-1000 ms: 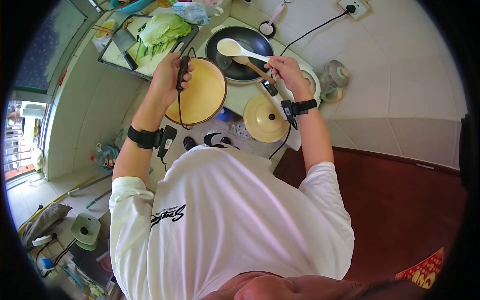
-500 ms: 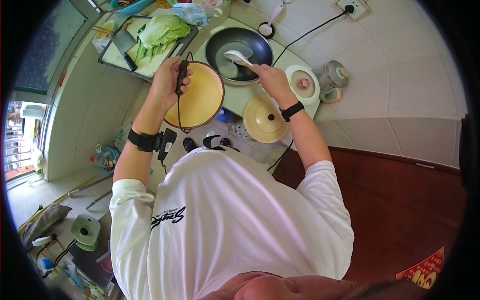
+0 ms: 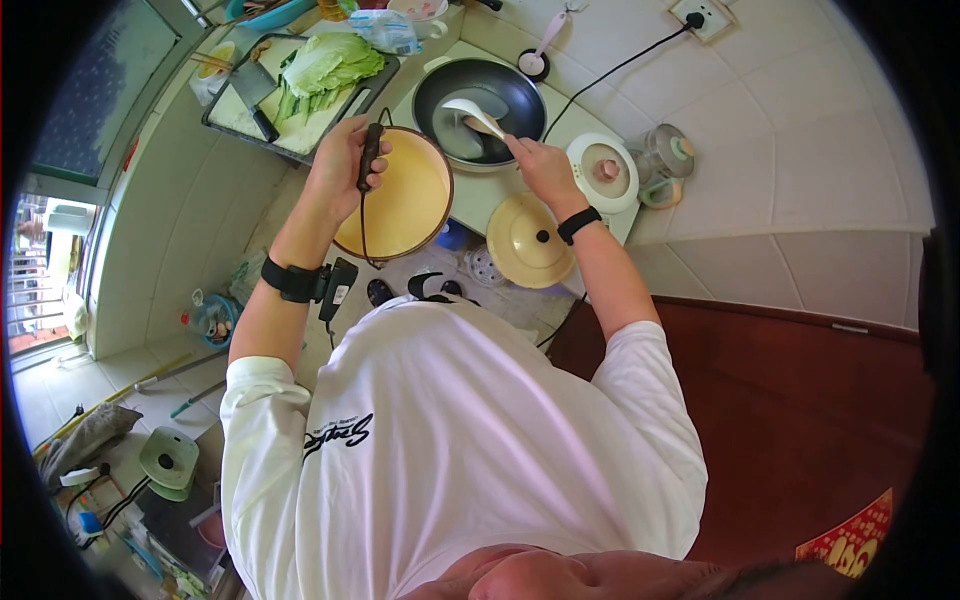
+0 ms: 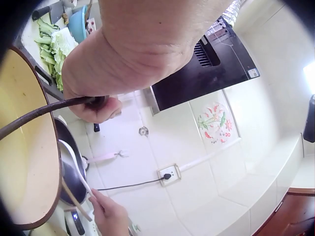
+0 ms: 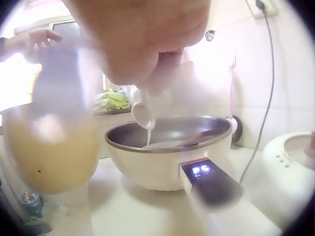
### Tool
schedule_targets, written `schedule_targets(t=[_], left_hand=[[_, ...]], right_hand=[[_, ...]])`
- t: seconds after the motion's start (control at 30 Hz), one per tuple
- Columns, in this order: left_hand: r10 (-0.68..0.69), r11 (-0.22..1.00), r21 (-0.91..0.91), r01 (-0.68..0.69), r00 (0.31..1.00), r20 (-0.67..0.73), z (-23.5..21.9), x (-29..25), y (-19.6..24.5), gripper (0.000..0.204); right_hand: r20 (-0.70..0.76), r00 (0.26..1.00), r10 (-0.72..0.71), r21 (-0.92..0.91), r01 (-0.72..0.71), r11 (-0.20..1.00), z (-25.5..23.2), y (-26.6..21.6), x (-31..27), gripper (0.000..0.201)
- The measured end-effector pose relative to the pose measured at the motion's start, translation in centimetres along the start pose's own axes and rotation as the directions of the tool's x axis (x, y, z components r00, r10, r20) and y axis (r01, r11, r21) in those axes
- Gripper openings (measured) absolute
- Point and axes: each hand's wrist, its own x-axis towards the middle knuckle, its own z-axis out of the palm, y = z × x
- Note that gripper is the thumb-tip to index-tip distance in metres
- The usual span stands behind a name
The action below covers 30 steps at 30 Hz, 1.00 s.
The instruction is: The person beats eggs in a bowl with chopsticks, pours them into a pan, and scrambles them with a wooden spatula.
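My left hand [image 3: 340,172] grips the dark grip [image 3: 370,157] on the wire handle of a yellow enamel pot [image 3: 405,205]. The pot hangs beside the counter, its wide mouth in the head view. In my right hand [image 3: 548,172] is the handle of a white spoon [image 3: 466,106]. Its bowl is tipped over a dark frying pan [image 3: 519,92], and pale liquid runs from it in the right wrist view. A pool of liquid covers part of the pan bottom. A wooden spatula [image 5: 201,138] leans in the pan. The pan's lit handle display [image 5: 201,170] faces me.
At the left a cutting board [image 3: 308,133] bears a cabbage [image 3: 330,68] and a cleaver [image 3: 250,85]. A yellow lid [image 3: 518,245] lies near the counter's front edge. Right of the pan stand a white lidded appliance [image 3: 603,150] and a jug [image 3: 668,150]. A black cord [image 3: 615,80] runs to the socket.
My right hand has turned over, tipping the spoon from level to pouring into the pan. The liquid pool in the pan now shows. My left hand and the pot have barely moved.
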Motion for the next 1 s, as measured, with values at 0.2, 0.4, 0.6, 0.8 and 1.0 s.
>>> schedule_targets(t=[0.2, 0.4, 0.6, 0.8, 1.0], left_hand=[[-0.007, 1.000, 0.003, 0.007, 1.000, 0.005, 0.1, -0.1, -0.1, 0.037], [-0.007, 1.000, -0.001, 0.007, 1.000, -0.007, 0.1, -0.1, -0.2, 0.035], [-0.007, 1.000, -0.001, 0.007, 1.000, 0.002, 0.2, -0.2, -0.3, 0.035], [-0.010, 1.000, 0.001, 0.010, 1.000, -0.015, 0.1, -0.2, -0.4, 0.034], [-0.022, 1.000, -0.003, 0.022, 1.000, -0.005, -0.2, -0.1, -0.6, 0.035]], right_hand=[[-0.113, 0.993, -0.016, -0.027, 0.013, 1.000, 0.2, -0.2, 0.5, 0.036], [-0.157, 0.987, -0.047, -0.075, 0.036, 0.997, -0.2, -0.5, 1.2, 0.035], [-0.074, 0.997, 0.006, -0.085, -0.012, 0.996, 1.0, -0.9, 0.6, 0.046], [-0.146, 0.989, 0.011, -0.044, -0.017, 0.999, 1.0, -0.7, 0.8, 0.043], [-0.147, 0.989, 0.003, -0.050, -0.011, 0.999, 1.2, 0.2, 1.0, 0.045]])
